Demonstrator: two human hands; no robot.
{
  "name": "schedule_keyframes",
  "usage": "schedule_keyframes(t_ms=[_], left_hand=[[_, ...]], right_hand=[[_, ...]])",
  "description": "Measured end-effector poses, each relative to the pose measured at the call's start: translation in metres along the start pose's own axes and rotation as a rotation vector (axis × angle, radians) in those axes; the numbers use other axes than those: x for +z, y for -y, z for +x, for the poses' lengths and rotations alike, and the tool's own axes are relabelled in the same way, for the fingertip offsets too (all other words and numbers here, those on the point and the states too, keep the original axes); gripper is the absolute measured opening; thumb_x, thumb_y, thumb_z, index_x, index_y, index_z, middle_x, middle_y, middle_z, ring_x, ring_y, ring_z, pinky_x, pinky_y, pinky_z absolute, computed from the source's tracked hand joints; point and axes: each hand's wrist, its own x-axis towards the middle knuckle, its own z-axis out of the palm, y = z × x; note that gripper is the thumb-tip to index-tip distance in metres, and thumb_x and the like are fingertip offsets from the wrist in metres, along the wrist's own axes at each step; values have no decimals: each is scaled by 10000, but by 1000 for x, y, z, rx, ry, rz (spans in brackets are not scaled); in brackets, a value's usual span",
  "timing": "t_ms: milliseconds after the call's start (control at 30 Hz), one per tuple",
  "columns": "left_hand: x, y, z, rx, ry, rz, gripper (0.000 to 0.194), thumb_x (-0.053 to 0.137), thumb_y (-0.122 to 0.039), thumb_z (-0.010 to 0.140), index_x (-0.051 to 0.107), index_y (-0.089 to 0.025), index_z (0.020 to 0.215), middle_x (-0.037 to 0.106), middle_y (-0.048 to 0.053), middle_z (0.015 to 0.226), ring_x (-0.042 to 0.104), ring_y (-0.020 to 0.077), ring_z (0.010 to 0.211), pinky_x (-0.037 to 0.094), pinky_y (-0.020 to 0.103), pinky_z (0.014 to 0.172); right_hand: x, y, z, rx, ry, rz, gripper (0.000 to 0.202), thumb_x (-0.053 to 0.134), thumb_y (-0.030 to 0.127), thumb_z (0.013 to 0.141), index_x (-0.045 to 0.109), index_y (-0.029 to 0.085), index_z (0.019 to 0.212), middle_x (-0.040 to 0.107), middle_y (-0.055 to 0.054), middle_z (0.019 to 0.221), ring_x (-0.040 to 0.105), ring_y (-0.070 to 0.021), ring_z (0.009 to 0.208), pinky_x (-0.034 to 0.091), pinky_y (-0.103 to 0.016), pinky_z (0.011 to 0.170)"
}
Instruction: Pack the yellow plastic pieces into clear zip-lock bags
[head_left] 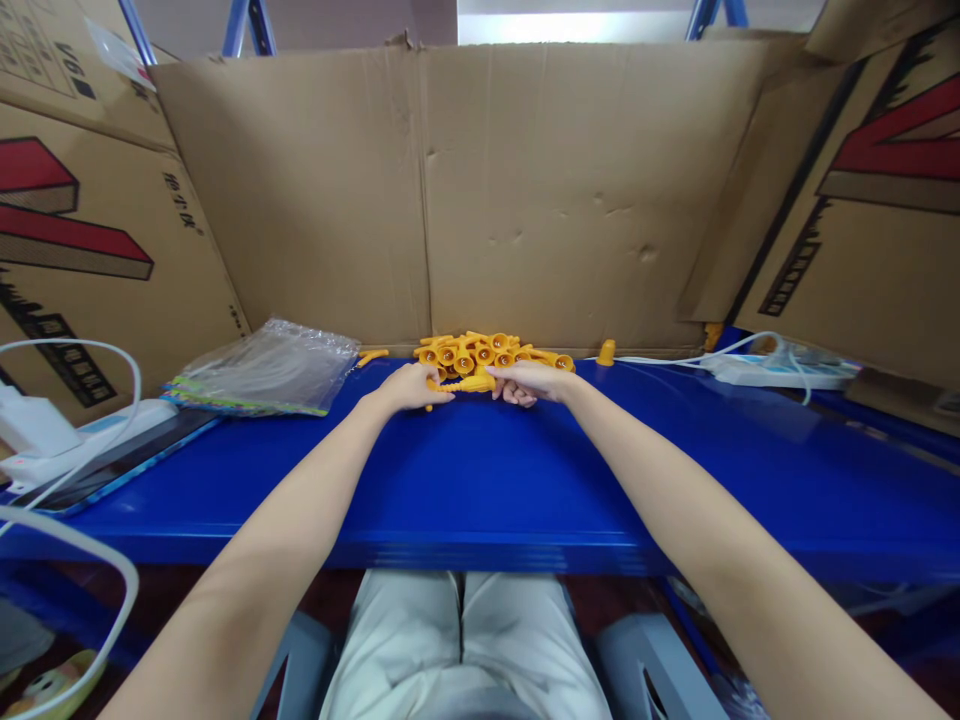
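Note:
A yellow plastic piece [469, 384] with a ribbed, narrow left part and a wider right end lies level between my hands, just above the blue table. My left hand [409, 387] is closed, thumb and fingers pinching at its narrow end. At the wider end, my right hand [531, 381] grips with thumb and forefinger, the other fingers curled under. Right behind them sits a pile of similar yellow pieces [484, 352], many with round, cup-like open ends facing me. My fingers hide part of the held piece.
A cardboard wall [585, 200] closes off the back. One yellow cap [607, 352] stands right of the pile. Clear plastic bags [262, 365] lie left, near a phone [120, 460] and a power strip with white cables. Another power strip [780, 371] is at the right.

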Motion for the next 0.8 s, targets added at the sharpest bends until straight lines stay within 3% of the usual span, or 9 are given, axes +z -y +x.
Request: schedule_keyframes(t_ms=[100, 233, 333, 567, 800], left_hand=[[0, 1, 1, 0, -2, 4, 426, 609, -609, 627, 616, -210, 774, 646, 25, 695, 594, 207, 707, 363, 265, 581], [-1, -1, 0, -12, 5, -17, 425, 622, -607, 615, 604, -207, 756, 649, 20, 699, 584, 197, 689, 344, 255, 564], [-3, -4, -1, -18, 7, -37, 417, 633, -596, 610, 600, -202, 744, 645, 12, 679, 576, 185, 668, 334, 248, 555], [-4, -5, -1, 10, 6, -21, 416, 618, -601, 624, 593, -196, 717, 637, 6, 656, 568, 172, 645, 341, 245, 561], [-3, -4, -1, 26, -39, -14, 421, 617, -603, 627, 616, -195, 731, 631, 2, 631, 570, 168, 621, 350, 242, 550]], right_hand=[[-2, 0, 1, 14, -16, -39, 570, 416, 667, 829, 576, 128, 732, 516, -1, 460, 350, -45, 310, 236, -179, 291], [-9, -3, 0, -47, 62, -11, 450, 672, 559, 718, 549, 153, 870, 672, -44, 738, 523, -63, 436, 387, -172, 366], [-11, -5, -1, -92, 95, 28, 460, 784, 437, 639, 527, 171, 913, 691, -50, 890, 600, -84, 536, 472, -189, 451], [-3, 2, -5, -84, 29, 42, 353, 706, 447, 735, 570, 138, 839, 705, -63, 798, 585, -77, 495, 469, -181, 446], [3, 5, -3, -22, -12, 131, 402, 599, 519, 804, 565, 119, 791, 700, -80, 685, 572, -90, 441, 446, -183, 409]])
